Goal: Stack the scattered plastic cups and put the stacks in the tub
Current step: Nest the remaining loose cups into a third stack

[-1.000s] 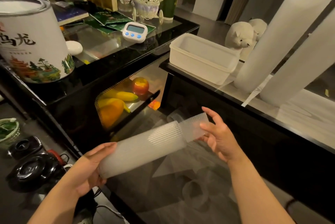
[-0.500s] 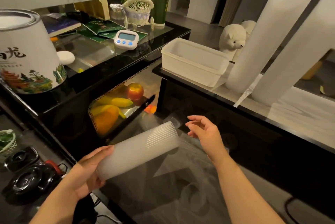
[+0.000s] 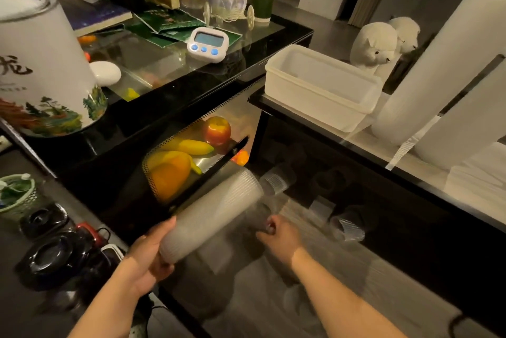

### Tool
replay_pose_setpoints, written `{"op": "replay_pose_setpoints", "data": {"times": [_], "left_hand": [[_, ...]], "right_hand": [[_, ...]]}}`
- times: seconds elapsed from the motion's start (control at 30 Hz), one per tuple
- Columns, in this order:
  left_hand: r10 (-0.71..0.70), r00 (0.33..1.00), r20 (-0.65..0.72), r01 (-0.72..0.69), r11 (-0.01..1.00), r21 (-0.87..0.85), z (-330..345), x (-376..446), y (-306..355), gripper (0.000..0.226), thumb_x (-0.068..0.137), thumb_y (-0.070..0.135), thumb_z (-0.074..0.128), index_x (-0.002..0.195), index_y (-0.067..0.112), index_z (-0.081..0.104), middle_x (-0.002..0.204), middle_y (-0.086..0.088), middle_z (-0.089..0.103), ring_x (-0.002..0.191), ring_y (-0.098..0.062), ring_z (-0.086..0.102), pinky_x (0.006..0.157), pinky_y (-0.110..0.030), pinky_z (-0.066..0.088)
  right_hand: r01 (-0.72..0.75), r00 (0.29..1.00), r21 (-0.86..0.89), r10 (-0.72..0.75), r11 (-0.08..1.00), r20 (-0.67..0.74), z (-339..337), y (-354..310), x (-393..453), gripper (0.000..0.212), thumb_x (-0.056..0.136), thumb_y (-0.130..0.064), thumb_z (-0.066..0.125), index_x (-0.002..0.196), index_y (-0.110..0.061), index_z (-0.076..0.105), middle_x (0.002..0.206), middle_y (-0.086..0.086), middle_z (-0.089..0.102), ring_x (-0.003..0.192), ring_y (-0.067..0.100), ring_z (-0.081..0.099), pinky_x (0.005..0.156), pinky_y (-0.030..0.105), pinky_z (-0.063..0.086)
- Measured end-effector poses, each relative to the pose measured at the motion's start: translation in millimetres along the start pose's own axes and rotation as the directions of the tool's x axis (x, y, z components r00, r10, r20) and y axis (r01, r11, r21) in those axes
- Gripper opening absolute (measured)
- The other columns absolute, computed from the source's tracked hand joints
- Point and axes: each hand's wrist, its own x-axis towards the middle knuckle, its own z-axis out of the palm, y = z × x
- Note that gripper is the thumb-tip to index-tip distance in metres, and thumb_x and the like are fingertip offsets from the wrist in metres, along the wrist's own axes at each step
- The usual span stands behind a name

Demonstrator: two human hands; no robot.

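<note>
Tub [image 3: 323, 91] mouth unobstructed above; foam rolls [image 3: 438, 58] crowd right side.

White tin [image 3: 41, 64], left: large black character "龙", partly cropped; smaller print beneath unreadable.

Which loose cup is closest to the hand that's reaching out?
The blurry clear cup right at the right hand fingertips, beside the stack. The other loose cups lie farther off.
</note>
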Motion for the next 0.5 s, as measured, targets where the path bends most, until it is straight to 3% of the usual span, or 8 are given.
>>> {"op": "replay_pose_setpoints", "data": {"times": [0.03,0.1,0.17,0.27,0.33,0.4,0.43,0.5], "left_hand": [[0.006,1.0,-0.009,-0.006,1.0,-0.027,1.7,-0.4,0.1,0.026,0.086,0.04,0.07,0.097,0.019,0.059,0.1,-0.013,0.056,0.085,-0.029,0.056,0.057,-0.032,0.044],[0.025,1.0,-0.019,-0.026,0.998,-0.063,5.7,-1.2,-0.1,0.019,0.089,0.037,0.067,0.093,0.02,0.06,0.098,-0.012,0.056,0.086,-0.028,0.054,0.063,-0.034,0.042],[0.024,0.999,-0.026,-0.026,0.996,-0.081,10.0,-0.7,-0.7,0.016,0.091,0.035,0.066,0.091,0.021,0.059,0.094,-0.01,0.057,0.083,-0.026,0.055,0.063,-0.033,0.042],[0.024,1.0,-0.002,-0.024,0.993,-0.117,17.3,-1.2,-1.8,0.012,0.094,0.033,0.061,0.093,0.021,0.061,0.091,-0.008,0.061,0.08,-0.023,0.058,0.063,-0.031,0.043],[0.024,1.0,0.005,-0.024,0.991,-0.131,20.3,1.7,-6.1,0.012,0.095,0.033,0.061,0.097,0.021,0.062,0.093,-0.006,0.063,0.081,-0.023,0.058,0.065,-0.032,0.043],[0.032,0.999,0.005,-0.031,0.989,-0.147,21.6,9.1,-15.9,0.012,0.095,0.034,0.059,0.104,0.026,0.062,0.099,-0.004,0.064,0.084,-0.023,0.059,0.066,-0.032,0.043],[0.03,1.0,-0.001,-0.03,0.988,-0.155,22.7,13.0,-21.4,0.015,0.095,0.037,0.058,0.107,0.029,0.062,0.103,-0.004,0.064,0.085,-0.022,0.059,0.065,-0.031,0.042],[0.011,1.0,-0.021,-0.014,0.989,-0.147,27.8,16.6,-31.5,0.021,0.095,0.044,0.057,0.113,0.035,0.062,0.105,-0.002,0.064,0.082,-0.021,0.059,0.062,-0.028,0.041]], "right_hand": [[0.022,1.0,-0.012,-0.022,1.0,-0.008,9.8,-2.1,-5.2,0.015,0.086,-0.031,0.069,0.087,-0.034,0.054,0.079,-0.009,0.055,0.074,0.008,0.053,0.078,0.03,0.05],[0.064,0.997,-0.015,-0.063,0.998,0.042,29.0,-7.9,-17.8,0.015,0.086,-0.034,0.067,0.088,-0.035,0.053,0.081,-0.01,0.054,0.07,0.003,0.049,0.078,0.027,0.048],[0.088,0.991,-0.018,-0.085,0.996,0.105,45.5,-12.9,-26.6,0.027,0.084,-0.039,0.067,0.108,-0.037,0.053,0.107,-0.004,0.055,0.09,0.008,0.055,0.088,0.025,0.047],[0.14,0.983,-0.198,-0.113,0.97,0.142,55.3,-21.8,-33.4,0.053,0.09,-0.052,0.053,0.137,-0.033,0.042,0.133,-0.001,0.042,0.117,0.022,0.053,0.1,0.033,0.045],[0.187,0.979,-0.266,-0.155,0.946,0.135,55.0,-28.5,-42.5,0.066,0.087,-0.072,0.038,0.141,-0.035,0.036,0.137,-0.002,0.036,0.118,0.024,0.053,0.099,0.034,0.046],[0.212,0.967,-0.273,-0.16,0.939,0.2,58.6,-34.4,-54.7,0.099,0.066,-0.096,0.024,0.145,-0.037,0.029,0.144,-0.002,0.029,0.123,0.026,0.05,0.103,0.035,0.044],[0.219,0.957,-0.268,-0.152,0.938,0.248,63.1,-36.2,-59.3,0.11,0.057,-0.1,0.022,0.147,-0.037,0.025,0.148,-0.001,0.024,0.127,0.026,0.046,0.107,0.036,0.041],[0.236,0.931,-0.254,-0.143,0.938,0.337,74.2,-38.6,-66.3,0.112,0.06,-0.098,0.038,0.151,-0.036,0.017,0.152,0.0,0.018,0.135,0.027,0.039,0.113,0.038,0.035]]}}
